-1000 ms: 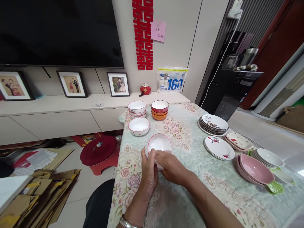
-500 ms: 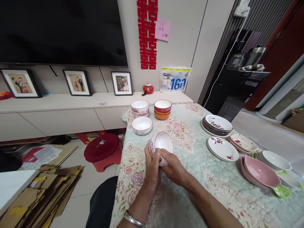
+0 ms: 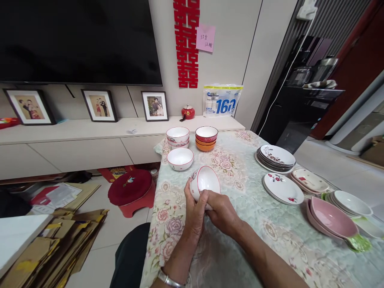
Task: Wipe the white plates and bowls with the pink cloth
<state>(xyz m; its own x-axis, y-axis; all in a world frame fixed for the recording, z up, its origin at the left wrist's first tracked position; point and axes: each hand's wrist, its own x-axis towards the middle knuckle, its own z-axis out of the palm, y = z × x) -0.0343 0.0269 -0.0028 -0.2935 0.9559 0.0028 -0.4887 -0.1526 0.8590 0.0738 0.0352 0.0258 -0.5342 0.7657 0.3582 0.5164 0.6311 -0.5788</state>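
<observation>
A white bowl with a red rim (image 3: 209,180) is tilted between both hands over the table. My left hand (image 3: 194,212) is closed round its left side and underside, the thumb near the rim. My right hand (image 3: 222,210) grips the lower right side, its fingers partly hidden behind the bowl. Just beyond stands a matching single bowl (image 3: 180,159), upright. Behind it is a stack of white bowls (image 3: 178,137), and to its right a stack of red and orange bowls (image 3: 206,138).
On the table's right are dark-edged plates (image 3: 277,156), flowered plates (image 3: 283,188), a square dish (image 3: 310,180), pink dishes (image 3: 333,218) and white bowls (image 3: 352,202). The flowered cloth (image 3: 240,200) covers the table. A red stool (image 3: 130,187) and flattened cardboard (image 3: 60,240) lie left.
The bowl has turned a little in my hands, so its printed pattern has moved up towards the rim. Both hands stay close together around it.
</observation>
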